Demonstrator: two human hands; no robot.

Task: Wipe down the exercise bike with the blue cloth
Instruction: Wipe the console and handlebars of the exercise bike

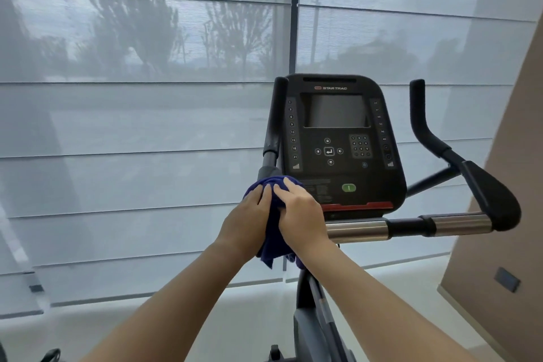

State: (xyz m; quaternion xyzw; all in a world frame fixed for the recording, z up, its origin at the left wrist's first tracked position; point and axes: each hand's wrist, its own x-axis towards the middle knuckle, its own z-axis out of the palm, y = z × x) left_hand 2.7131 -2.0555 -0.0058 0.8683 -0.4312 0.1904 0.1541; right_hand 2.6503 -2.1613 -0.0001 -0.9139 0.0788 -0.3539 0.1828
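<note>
The blue cloth [271, 214] is bunching (dark, creased) over the bike's [340, 141] left handlebar. The left hand [244, 220] and right hand [299, 214] are both gripping it.

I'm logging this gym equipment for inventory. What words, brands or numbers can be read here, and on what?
"STAR TRAC": top of the console, above its screen.
"1 3 6 9 12 15 18 21": left column down the console.
Right column, keypad digits and the fine-print label beside the green button: too small or blurred to read.
</note>
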